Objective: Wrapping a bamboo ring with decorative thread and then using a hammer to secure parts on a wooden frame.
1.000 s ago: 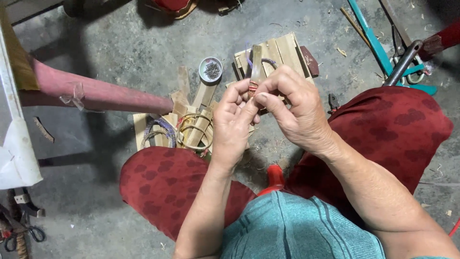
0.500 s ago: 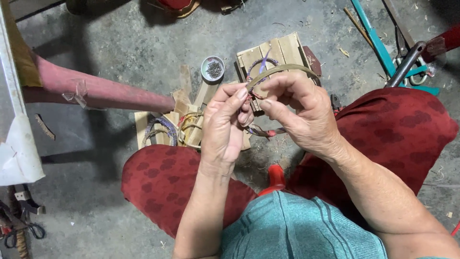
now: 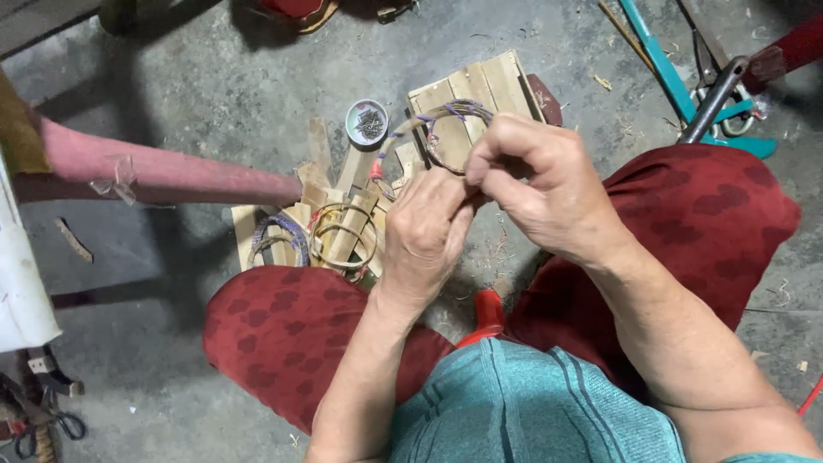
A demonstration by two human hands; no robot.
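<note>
My left hand (image 3: 424,236) and my right hand (image 3: 536,184) meet over my knees, both pinching one small ring of thin cane wound with purple thread (image 3: 446,129). A loose tail of the strip with a red end (image 3: 379,163) curves away to the left of the ring. Below it on the floor lie two finished rings, a purple-wound one (image 3: 279,236) and a plain tan one (image 3: 343,236), on flat bamboo slats (image 3: 343,180).
A small round tin of nails (image 3: 367,122) sits beside a little slatted wooden board (image 3: 476,86). A pink wrapped pole (image 3: 154,171) crosses from the left. Teal-handled tools (image 3: 686,86) lie at top right, scissors (image 3: 47,424) at bottom left. Concrete floor all around.
The strip in my hands has been bent round into a closed ring, and its free tail now sticks out to the left. My hands have shifted slightly right.
</note>
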